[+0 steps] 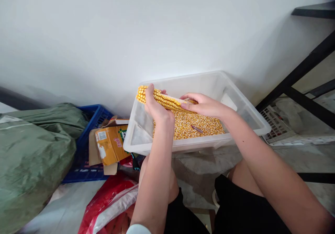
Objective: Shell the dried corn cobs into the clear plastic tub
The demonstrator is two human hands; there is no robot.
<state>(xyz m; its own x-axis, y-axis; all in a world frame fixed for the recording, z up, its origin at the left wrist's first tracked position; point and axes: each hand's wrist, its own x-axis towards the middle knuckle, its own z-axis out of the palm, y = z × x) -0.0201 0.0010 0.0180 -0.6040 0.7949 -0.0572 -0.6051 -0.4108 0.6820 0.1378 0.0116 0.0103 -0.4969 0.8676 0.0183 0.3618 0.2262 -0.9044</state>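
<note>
A yellow corn cob (169, 102) lies slantwise over a translucent plastic bin (183, 81). My left hand (155, 104) is closed around its thicker left part, the thumb on top. At the right end of the cob my right hand (200, 104) grips it, with the thumb pressed against the kernels. A pale strip without kernels runs along the cob's upper side. Below, loose corn kernels (183, 127) cover the bin's floor. A small dark reddish-purple sliver (196, 129) rests on them.
Left of the bin, a torn yellow cardboard box (112, 145) sits by a blue crate (95, 113) and a large green bag (39, 157). A red plastic bag (104, 199) lies on the floor. On the right are a black metal frame (309, 61) and a white basket (277, 125).
</note>
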